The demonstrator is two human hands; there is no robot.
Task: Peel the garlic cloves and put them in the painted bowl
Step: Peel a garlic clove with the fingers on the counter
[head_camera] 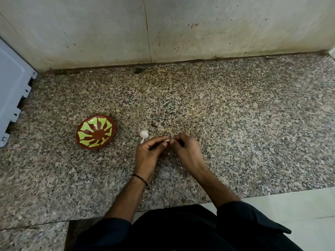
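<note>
A brown painted bowl (96, 131) with yellow-green petal shapes sits on the speckled granite counter (235, 124), left of my hands. It looks empty. A small white garlic bulb (144, 134) with a stalk lies on the counter between the bowl and my hands. My left hand (147, 156) and my right hand (184, 151) meet fingertip to fingertip over the counter and pinch a small pale garlic clove (167, 140) between them. Most of the clove is hidden by the fingers.
A stained tiled wall (163, 29) rises behind the counter. A white appliance panel (12, 87) stands at the far left edge. The counter's front edge runs just in front of my dark-clothed body, with pale floor tiles (299, 214) at the lower right.
</note>
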